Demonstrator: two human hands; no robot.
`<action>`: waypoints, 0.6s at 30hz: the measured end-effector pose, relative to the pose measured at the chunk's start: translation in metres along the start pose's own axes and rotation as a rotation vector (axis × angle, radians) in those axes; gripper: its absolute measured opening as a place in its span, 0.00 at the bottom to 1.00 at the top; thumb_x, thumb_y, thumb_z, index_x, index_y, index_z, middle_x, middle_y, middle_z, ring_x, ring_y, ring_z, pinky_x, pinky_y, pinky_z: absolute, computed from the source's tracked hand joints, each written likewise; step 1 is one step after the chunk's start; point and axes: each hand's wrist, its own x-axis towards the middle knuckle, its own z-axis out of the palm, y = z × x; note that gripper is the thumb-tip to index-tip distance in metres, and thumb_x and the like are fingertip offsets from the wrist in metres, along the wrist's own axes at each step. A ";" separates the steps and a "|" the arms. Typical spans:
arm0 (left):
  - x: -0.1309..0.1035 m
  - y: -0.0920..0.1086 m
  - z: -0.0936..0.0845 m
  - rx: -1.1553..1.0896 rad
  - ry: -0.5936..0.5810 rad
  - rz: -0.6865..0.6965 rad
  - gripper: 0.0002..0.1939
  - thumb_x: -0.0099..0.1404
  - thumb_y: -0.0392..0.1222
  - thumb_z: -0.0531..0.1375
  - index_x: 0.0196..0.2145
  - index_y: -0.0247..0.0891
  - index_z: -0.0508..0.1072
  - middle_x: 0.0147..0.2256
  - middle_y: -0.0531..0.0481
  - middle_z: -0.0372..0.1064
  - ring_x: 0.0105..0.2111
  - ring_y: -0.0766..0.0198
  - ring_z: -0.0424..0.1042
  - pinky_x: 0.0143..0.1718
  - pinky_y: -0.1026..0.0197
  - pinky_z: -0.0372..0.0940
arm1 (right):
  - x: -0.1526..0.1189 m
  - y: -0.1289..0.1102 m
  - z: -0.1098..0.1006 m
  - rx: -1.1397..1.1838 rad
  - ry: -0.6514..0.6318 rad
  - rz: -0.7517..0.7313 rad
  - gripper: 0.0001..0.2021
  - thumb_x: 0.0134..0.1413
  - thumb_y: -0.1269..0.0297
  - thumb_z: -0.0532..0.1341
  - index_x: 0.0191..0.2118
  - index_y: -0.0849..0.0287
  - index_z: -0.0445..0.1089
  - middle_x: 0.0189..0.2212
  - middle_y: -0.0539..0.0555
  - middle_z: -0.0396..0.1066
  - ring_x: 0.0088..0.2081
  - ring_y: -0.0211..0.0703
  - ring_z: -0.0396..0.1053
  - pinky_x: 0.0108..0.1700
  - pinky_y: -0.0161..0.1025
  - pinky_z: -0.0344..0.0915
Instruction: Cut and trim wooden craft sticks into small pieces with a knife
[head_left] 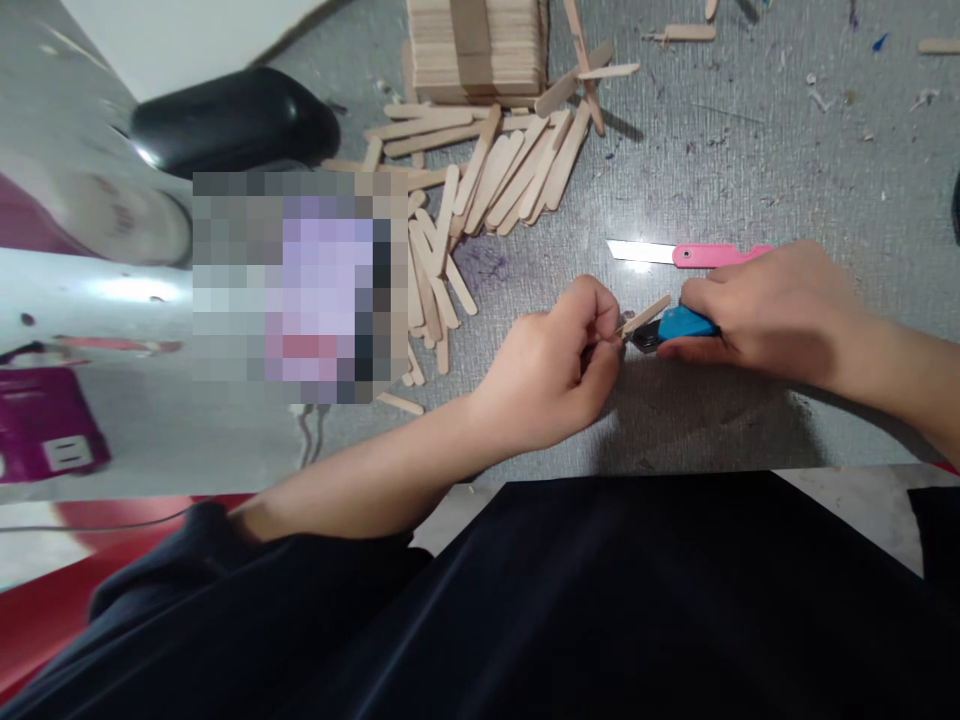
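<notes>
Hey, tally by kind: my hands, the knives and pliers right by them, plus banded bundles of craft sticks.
Hands: 2, left hand and right hand
Pink-handled knife: 1
Blue-handled pliers: 1
Banded craft-stick bundle: 1
Total: 5

We see pale, matt wood in the held stick (646, 315), the loose sticks (506, 180) and the stack (429, 50), whose brown band (472, 45) looks like paper. The pink knife (709, 256) joins smooth plastic to shiny metal; the pliers (681, 324) show blue plastic and dark metal. We note a finely textured grey tabletop (720, 170), a glossy black object (236, 120) and a matt cloth shirt (600, 600).
</notes>
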 end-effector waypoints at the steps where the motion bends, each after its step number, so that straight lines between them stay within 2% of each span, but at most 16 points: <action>1: 0.000 0.000 0.000 0.002 -0.001 0.001 0.14 0.73 0.33 0.61 0.43 0.49 0.59 0.24 0.65 0.64 0.19 0.68 0.59 0.27 0.60 0.54 | 0.000 0.000 0.000 0.000 0.001 0.000 0.43 0.84 0.22 0.50 0.57 0.56 0.87 0.38 0.63 0.86 0.36 0.58 0.76 0.41 0.47 0.44; 12: 0.000 -0.003 0.004 -0.014 0.015 0.029 0.17 0.71 0.34 0.63 0.43 0.50 0.57 0.22 0.67 0.55 0.18 0.66 0.57 0.26 0.57 0.52 | 0.002 0.004 -0.007 -0.009 -0.038 -0.027 0.43 0.85 0.23 0.48 0.59 0.53 0.89 0.35 0.61 0.84 0.37 0.59 0.75 0.40 0.49 0.46; 18: 0.000 -0.003 0.003 -0.017 0.007 0.036 0.16 0.71 0.34 0.63 0.43 0.50 0.58 0.23 0.66 0.57 0.19 0.65 0.59 0.28 0.56 0.53 | 0.004 0.003 -0.008 -0.007 -0.055 -0.007 0.43 0.83 0.21 0.49 0.58 0.52 0.89 0.35 0.60 0.84 0.36 0.57 0.75 0.41 0.48 0.48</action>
